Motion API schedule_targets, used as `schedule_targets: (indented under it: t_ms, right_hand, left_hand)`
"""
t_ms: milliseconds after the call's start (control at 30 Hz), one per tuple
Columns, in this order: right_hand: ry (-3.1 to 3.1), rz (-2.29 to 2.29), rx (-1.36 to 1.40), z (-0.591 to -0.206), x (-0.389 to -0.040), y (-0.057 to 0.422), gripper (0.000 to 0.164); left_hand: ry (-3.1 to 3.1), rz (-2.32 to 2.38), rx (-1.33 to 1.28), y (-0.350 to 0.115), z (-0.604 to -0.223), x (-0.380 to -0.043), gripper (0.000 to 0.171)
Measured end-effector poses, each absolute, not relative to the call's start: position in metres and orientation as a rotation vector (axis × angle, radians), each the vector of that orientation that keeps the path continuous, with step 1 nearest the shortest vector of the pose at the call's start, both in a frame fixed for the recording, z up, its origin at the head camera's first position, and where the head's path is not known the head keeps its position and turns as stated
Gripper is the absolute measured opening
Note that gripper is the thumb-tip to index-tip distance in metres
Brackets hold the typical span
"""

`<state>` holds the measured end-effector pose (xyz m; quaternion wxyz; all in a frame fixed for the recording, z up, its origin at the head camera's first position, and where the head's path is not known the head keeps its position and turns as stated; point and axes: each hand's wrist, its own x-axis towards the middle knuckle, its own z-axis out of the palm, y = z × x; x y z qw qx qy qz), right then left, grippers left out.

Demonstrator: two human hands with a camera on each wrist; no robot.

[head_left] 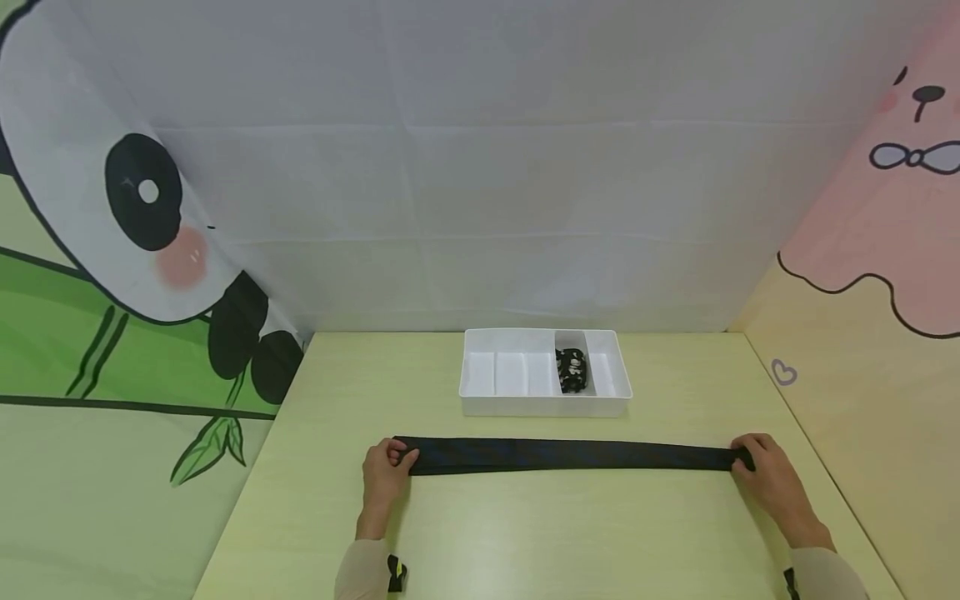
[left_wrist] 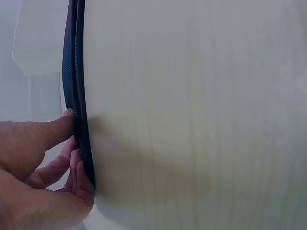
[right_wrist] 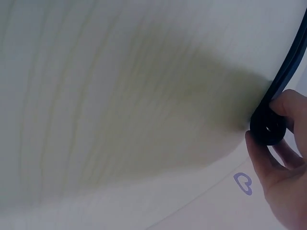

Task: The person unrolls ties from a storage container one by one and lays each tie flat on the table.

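A dark necktie (head_left: 547, 455) lies stretched from left to right across the table, wider at its left end. It appears folded in layers, with bluish ribbed cloth showing in the left wrist view. My left hand (head_left: 387, 473) pinches the wide end between thumb and fingers. At the other end, my right hand (head_left: 772, 479) holds a small coil (right_wrist: 268, 128) of the tie between thumb and fingers; the right wrist view shows the coil's round side with a little hole in its middle.
Behind the tie stands a white divided tray (head_left: 545, 406). One of its compartments holds a black cloth bundle with a light pattern (head_left: 572, 370). The pale wood-look table (head_left: 540, 533) meets a white cloth wall at the back and printed panels at both sides.
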<state>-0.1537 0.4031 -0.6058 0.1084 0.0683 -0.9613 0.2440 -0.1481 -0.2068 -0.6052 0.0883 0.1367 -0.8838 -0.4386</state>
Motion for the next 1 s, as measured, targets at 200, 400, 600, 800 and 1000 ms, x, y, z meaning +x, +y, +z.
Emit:
schedule_targets:
  t_ms: [200,400,600,800,1000]
  right_hand:
    - [-2.827,0.660,0.169,-0.605,-0.152,0.407,0.022]
    - [-2.833,0.604,0.111,-0.605,-0.152,0.410,0.026]
    - [-2.821,0.589,0.070,-0.607,-0.149,0.412,0.029]
    - [-2.813,0.595,0.044,-0.608,-0.148,0.417,0.027]
    - [-2.849,0.596,-0.007,-0.608,-0.151,0.423,0.025]
  left_hand:
    - [-2.631,-1.298,0.400,-0.207,-0.605,-0.149,0.020]
    - [-2.639,-1.299,0.397,-0.208,-0.605,-0.149,0.021]
    - [-2.642,-1.299,0.393,-0.209,-0.605,-0.148,0.021]
    - [-2.641,-1.300,0.385,-0.210,-0.606,-0.149,0.022]
    - [-2.636,-1.293,0.386,-0.208,-0.606,-0.149,0.021]
